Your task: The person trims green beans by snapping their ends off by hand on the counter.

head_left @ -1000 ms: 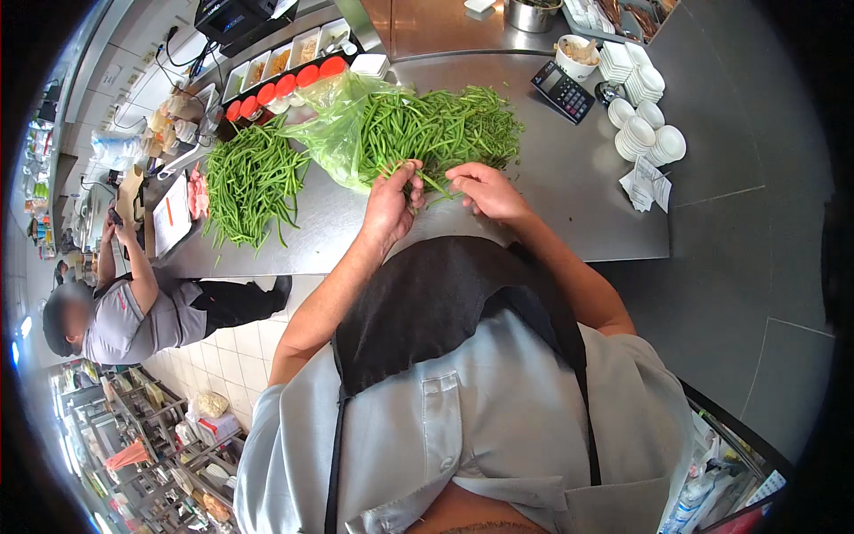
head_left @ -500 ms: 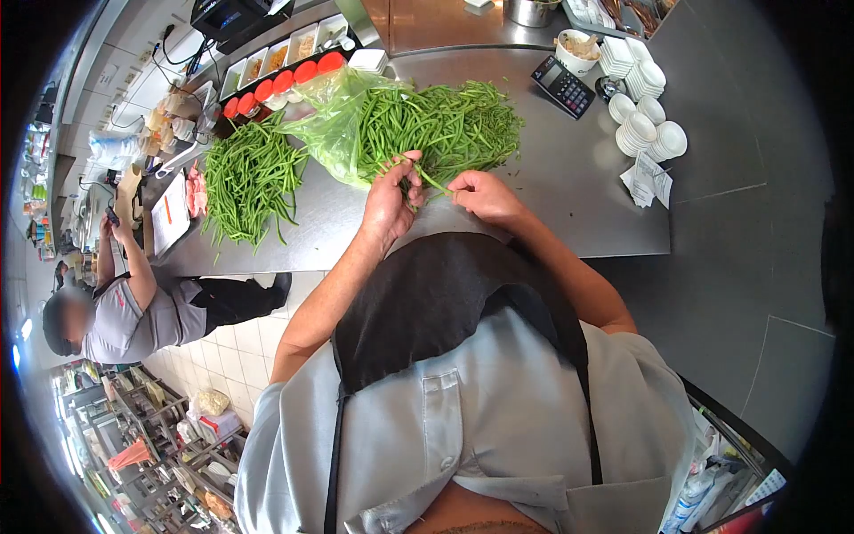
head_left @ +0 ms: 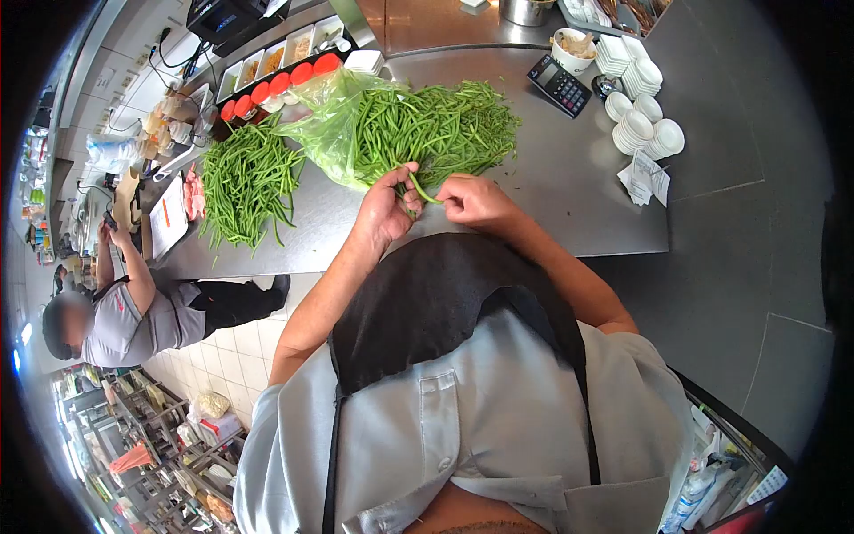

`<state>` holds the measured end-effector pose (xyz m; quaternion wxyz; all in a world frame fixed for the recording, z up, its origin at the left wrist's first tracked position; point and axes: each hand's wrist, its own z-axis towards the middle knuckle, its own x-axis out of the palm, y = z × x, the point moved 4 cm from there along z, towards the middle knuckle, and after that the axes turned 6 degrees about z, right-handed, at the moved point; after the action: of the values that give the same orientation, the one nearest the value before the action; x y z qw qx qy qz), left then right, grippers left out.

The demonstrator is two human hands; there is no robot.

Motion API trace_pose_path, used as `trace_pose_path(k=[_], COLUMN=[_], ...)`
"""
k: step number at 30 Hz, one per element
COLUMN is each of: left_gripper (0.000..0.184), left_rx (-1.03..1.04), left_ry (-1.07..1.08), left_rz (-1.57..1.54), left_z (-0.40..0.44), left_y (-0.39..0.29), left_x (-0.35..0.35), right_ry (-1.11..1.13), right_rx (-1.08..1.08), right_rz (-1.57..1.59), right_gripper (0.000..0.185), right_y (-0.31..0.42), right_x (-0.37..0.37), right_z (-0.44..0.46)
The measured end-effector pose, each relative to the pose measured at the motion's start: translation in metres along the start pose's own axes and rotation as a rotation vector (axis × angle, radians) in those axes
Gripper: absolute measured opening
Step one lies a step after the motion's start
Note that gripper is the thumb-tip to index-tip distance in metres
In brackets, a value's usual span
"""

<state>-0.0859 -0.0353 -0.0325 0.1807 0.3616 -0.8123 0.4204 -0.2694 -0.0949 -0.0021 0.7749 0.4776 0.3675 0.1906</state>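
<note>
A green bean [head_left: 422, 190] spans the short gap between my two hands, slightly bent. My left hand [head_left: 388, 206] is closed on its left part, thumb and fingers pinching it. At its other end, my right hand [head_left: 481, 203] has its fingertips closed on the tip. Just beyond my hands lies a large heap of green beans [head_left: 445, 125], partly inside a clear greenish plastic bag [head_left: 329, 133]. A second pile of green beans [head_left: 252, 182] lies to the left on the steel table [head_left: 569, 191].
Red-lidded jars [head_left: 280, 83] and a row of white ingredient trays [head_left: 276, 59] line the back left. On the right are a calculator [head_left: 559, 86], stacked white cups [head_left: 633, 131] and paper slips [head_left: 645, 178]. Another person [head_left: 147, 320] stands at the left, holding a dark object.
My right hand has come a little closer to my left and turned, its fingers more curled. The bean between them now bends. The other person has barely moved.
</note>
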Motion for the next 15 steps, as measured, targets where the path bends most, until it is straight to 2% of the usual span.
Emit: trace_pose_path(k=[2, 3, 4, 8, 11, 12, 15], left_gripper=[0.017, 0.017, 0.017, 0.022, 0.024, 0.025, 0.024], left_rx=[-0.118, -0.175, -0.221, -0.324, -0.247, -0.199, -0.041], left_ry=[-0.054, -0.079, -0.015, -0.075, 0.024, -0.063, 0.010], left_rz=[-0.003, -0.002, -0.018, 0.167, 0.198, 0.238, 0.249], left_z=[0.001, 0.000, 0.003, -0.003, 0.007, 0.000, 0.008], left_y=[0.008, 0.010, 0.014, 0.025, 0.030, 0.025, 0.017], left_x=[-0.004, -0.004, -0.006, 0.000, -0.011, -0.002, -0.009], right_ry=[-0.002, 0.036, 0.074, 0.145, 0.178, 0.186, 0.040], right_rx=[-0.178, -0.187, -0.196, -0.212, -0.254, -0.274, -0.202], right_rz=[-0.070, -0.070, -0.070, 0.047, 0.077, 0.072, 0.034], right_gripper=[0.009, 0.009, 0.009, 0.009, 0.009, 0.009, 0.006], right_y=[0.016, 0.017, 0.018, 0.024, 0.035, 0.039, 0.041], right_x=[0.001, 0.003, 0.004, 0.013, 0.020, 0.020, -0.002], right_z=[0.001, 0.002, 0.003, 0.008, 0.017, 0.019, 0.024])
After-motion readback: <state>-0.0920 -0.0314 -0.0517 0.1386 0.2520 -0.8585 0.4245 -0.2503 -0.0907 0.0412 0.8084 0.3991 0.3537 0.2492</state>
